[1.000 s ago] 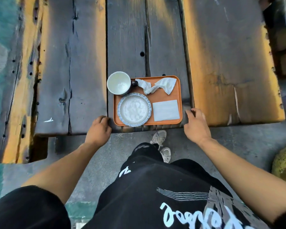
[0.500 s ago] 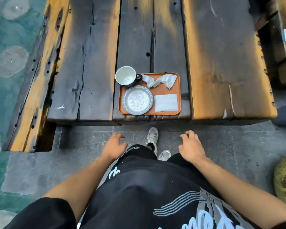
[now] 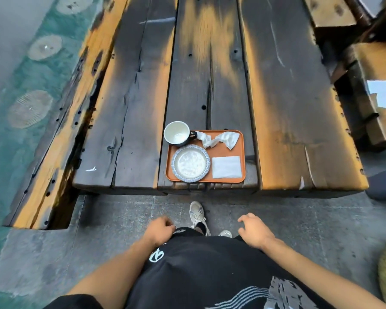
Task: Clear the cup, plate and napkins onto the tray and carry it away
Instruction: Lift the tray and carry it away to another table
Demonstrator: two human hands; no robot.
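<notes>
Since hands withdrew, tray [image 3: 223, 148] farther away.

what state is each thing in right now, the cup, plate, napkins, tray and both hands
cup: upright, empty, at the tray's far left corner
plate: flat on the tray, no food on it
crumpled napkin: lying loose on the tray's far side
folded napkin: flat on the tray beside the plate
tray: resting on the table's near edge, not held
left hand: loosely curled, holding nothing
right hand: loosely curled, holding nothing
</notes>
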